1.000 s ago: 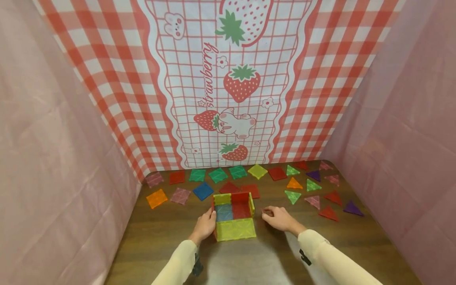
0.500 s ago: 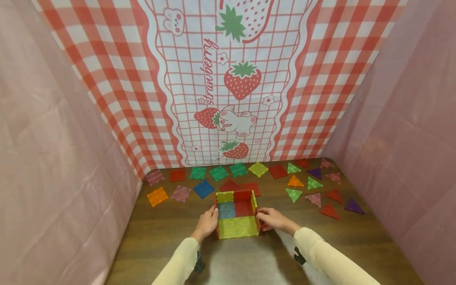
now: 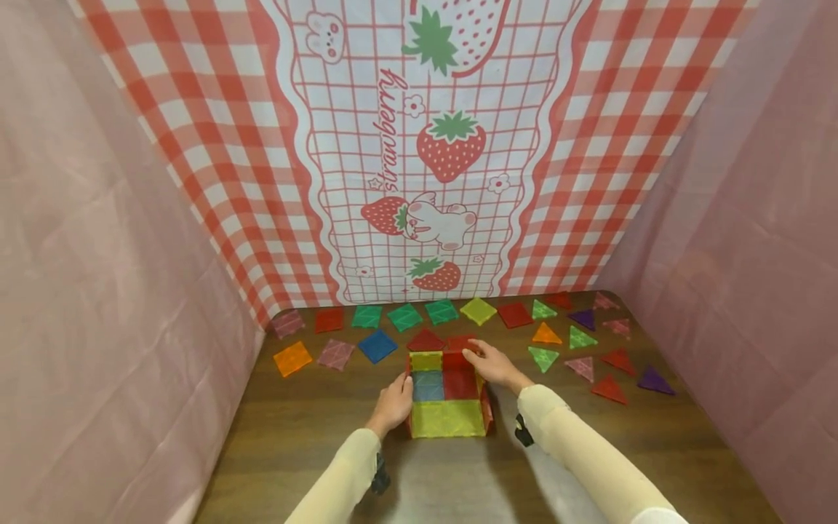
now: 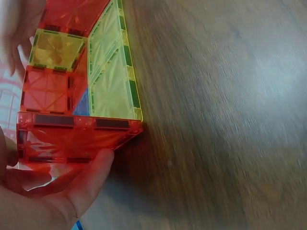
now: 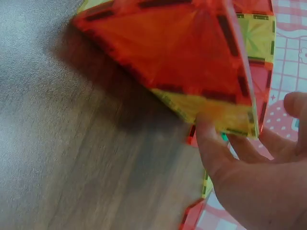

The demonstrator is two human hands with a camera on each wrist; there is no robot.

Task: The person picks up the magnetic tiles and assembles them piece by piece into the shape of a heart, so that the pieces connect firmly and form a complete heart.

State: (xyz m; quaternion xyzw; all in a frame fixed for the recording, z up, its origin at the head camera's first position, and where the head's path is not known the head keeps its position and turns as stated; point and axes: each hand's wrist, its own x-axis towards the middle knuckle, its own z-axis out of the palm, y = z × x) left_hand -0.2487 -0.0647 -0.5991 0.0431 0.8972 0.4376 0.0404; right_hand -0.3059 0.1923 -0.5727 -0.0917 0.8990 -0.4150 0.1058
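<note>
An open-topped box of magnetic tiles (image 3: 448,420) sits on the table, with yellow tiles along its front and a blue tile (image 3: 428,386) in its floor. My left hand (image 3: 394,402) grips the box's left end; in the left wrist view its thumb lies along the lower edge of the red end tile (image 4: 72,139). Over the back right corner is my right hand (image 3: 494,362), thumb touching a yellow tile (image 5: 237,117) and the other fingers loosely spread beyond it. A red tile (image 5: 168,52) leans outward at the right end, nearer the front.
Loose square tiles, such as a blue one (image 3: 377,346) and an orange one (image 3: 292,359), lie behind and left of the box. Several triangles, including a purple one (image 3: 656,380), are scattered to the right. A strawberry-print cloth (image 3: 452,145) hangs at the back.
My right hand first brought a red tile against the box's right side, then left it there and moved up to the back right corner. My left hand has stayed at the left end.
</note>
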